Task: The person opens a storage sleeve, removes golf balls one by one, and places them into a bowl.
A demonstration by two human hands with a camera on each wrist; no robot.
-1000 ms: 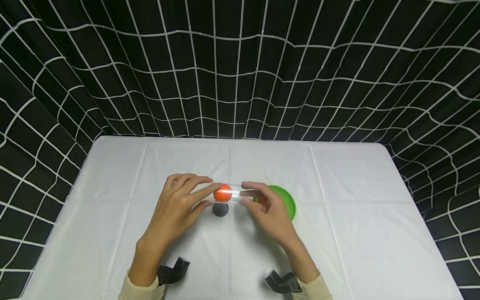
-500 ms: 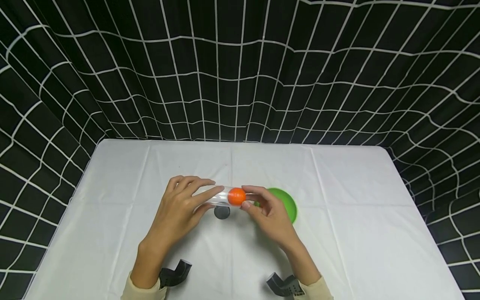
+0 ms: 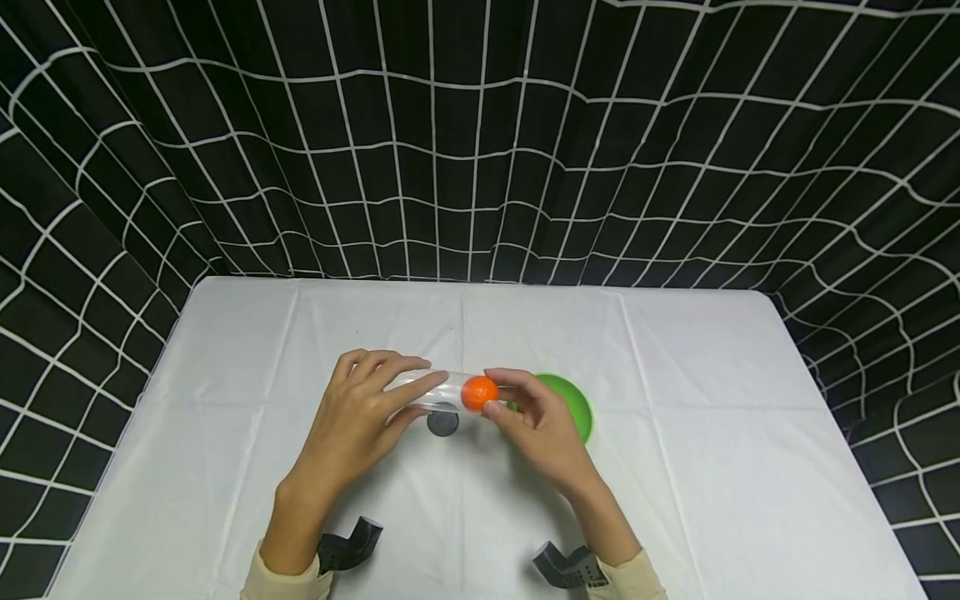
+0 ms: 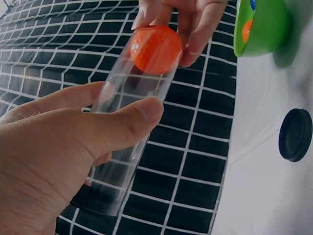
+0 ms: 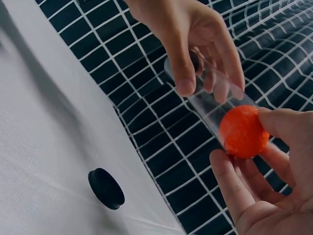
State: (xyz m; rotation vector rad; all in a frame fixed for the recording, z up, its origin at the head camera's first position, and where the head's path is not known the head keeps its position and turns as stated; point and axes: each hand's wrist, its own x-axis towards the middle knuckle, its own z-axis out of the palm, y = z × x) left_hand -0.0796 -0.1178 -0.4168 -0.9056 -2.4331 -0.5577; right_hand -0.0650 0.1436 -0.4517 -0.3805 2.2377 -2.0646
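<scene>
Two hands are working one clear tube [image 3: 431, 392]: the left hand [image 3: 358, 421] is gripping its body, while the right hand [image 3: 542, 425] is pinching an orange ball [image 3: 478, 392] at its open mouth, above a black cap [image 3: 442, 422].

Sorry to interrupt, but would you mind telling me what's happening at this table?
A person is holding a clear tube level above the white table. The left hand grips the tube round its middle, and the right hand pinches an orange ball at the tube's open end. A black cap lies on the table just beneath. A green bowl sits by the right hand; the left wrist view shows small balls inside it.
</scene>
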